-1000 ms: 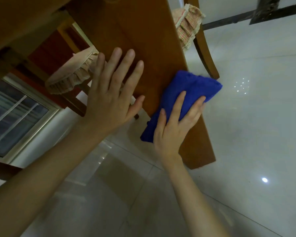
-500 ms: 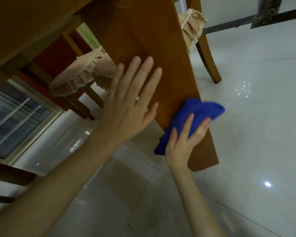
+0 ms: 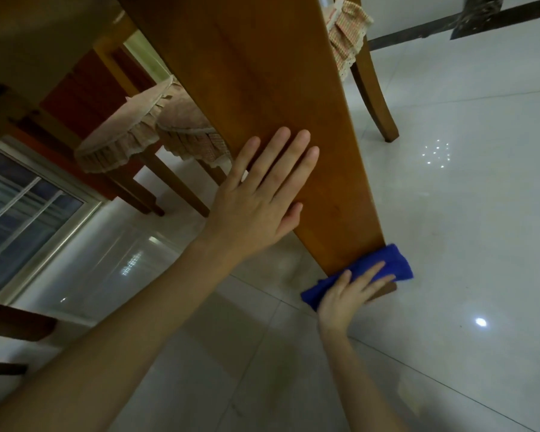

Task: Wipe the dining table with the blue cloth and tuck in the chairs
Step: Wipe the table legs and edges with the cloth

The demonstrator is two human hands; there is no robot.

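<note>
A broad wooden table leg panel [image 3: 262, 88] runs down from the tabletop to the tiled floor. My left hand [image 3: 259, 194] lies flat against its lower part, fingers straight. My right hand [image 3: 349, 294] presses the folded blue cloth [image 3: 384, 266] against the foot of the panel, fingers stretched over the cloth. Two chairs with frilled checked seat covers [image 3: 128, 141] stand under the table to the left. Another chair [image 3: 374, 98] with the same kind of cover stands behind the panel at the upper right.
Glossy white floor tiles [image 3: 449, 213] spread to the right and below, with light reflections. A sliding window frame [image 3: 28, 213] sits low at the left. Dark wooden chair parts [image 3: 13, 325] show at the left edge.
My right hand has slid the blue cloth down the panel to its foot. My left hand has also moved lower on the panel. The view has shifted downward.
</note>
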